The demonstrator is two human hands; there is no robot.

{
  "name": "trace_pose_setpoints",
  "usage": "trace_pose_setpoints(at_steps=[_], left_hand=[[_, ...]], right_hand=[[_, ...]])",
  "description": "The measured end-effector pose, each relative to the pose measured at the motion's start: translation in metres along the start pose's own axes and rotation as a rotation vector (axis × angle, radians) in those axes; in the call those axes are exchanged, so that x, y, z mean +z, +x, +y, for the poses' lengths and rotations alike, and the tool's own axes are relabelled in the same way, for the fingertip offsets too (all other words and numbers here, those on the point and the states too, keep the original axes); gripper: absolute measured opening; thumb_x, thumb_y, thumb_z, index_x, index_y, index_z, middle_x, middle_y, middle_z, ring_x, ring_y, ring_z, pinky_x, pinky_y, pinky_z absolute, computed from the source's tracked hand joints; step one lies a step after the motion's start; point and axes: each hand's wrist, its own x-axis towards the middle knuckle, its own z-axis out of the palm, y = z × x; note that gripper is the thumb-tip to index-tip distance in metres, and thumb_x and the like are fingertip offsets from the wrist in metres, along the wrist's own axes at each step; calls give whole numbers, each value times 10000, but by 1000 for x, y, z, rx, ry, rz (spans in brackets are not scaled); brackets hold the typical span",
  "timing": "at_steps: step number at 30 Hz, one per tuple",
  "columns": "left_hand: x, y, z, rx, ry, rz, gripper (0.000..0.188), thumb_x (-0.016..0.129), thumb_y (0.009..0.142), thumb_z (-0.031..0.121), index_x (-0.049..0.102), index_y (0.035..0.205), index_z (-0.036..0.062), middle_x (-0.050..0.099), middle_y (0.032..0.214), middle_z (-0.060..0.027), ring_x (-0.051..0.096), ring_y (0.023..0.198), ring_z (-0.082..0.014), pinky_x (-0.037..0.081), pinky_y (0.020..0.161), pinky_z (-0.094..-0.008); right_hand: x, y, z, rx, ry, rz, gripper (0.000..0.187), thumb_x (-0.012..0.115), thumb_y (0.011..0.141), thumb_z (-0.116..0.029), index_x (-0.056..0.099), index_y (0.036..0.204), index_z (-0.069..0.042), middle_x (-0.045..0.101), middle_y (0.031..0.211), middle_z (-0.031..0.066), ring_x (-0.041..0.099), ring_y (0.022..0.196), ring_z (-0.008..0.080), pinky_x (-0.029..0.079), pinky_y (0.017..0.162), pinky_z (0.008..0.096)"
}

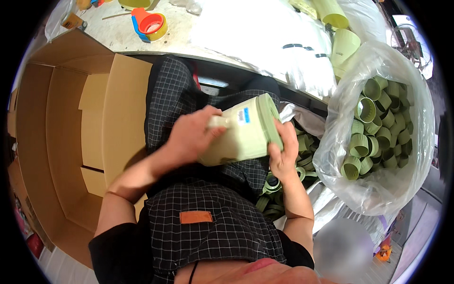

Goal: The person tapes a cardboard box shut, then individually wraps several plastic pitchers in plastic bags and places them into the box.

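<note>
Two bare hands hold a pale green container (pixel 241 139) between them: the left hand (pixel 191 135) has its fingers closed on the handle (pixel 219 122), the right hand (pixel 283 154) has its fingers gripping the greener lid (pixel 268 116). On the container's side is a blue-and-white label (pixel 244 116), its print too small to read. Left of the container stands an open cardboard box (pixel 127 94); right of it, a clear bag (pixel 326 158) of green rings (pixel 384 135); beyond it, a surface (pixel 182 28) with a tape dispenser (pixel 139 14).
</note>
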Motion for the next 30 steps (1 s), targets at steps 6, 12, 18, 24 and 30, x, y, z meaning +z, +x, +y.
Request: trace_pose_setpoints(at_steps=[6,12,18,24,30], left_hand=[[3,-15,-4,147,68,5,423,634,911,143,511,1298,27,613,1295,-213,673,994,-405,564,822,-440],[31,-29,13,210,274,128,518,696,881,275,512,1302,34,571,1361,-196,692,903,-393,576,727,-436],[-10,-14,-11,97,-28,221,401,652,907,155,569,1273,15,680,1144,-241,714,994,-335,580,842,-412],[-4,-17,-26,322,-77,170,541,625,926,219,459,1371,-39,543,1375,-274,655,1065,-437,531,933,-425],[17,-11,-10,346,-30,214,303,551,947,107,600,1223,-8,706,1026,-211,702,958,-314,564,775,-402]], right_hand=[[-2,20,-31,98,-125,-115,504,564,979,-342,556,1279,62,566,932,192,579,884,346,463,785,418],[2,33,-9,317,40,-92,442,512,994,-265,556,1246,96,607,962,220,599,929,411,481,824,441],[-14,23,-45,-98,-195,-181,520,541,971,-363,569,1291,46,605,941,216,599,924,420,484,828,468],[-15,42,-52,89,-84,-180,490,610,938,-328,589,1305,-5,625,958,197,612,945,407,490,853,464],[-13,58,9,322,170,-221,511,505,1018,-374,582,1326,26,661,1042,162,632,943,276,494,855,369]])
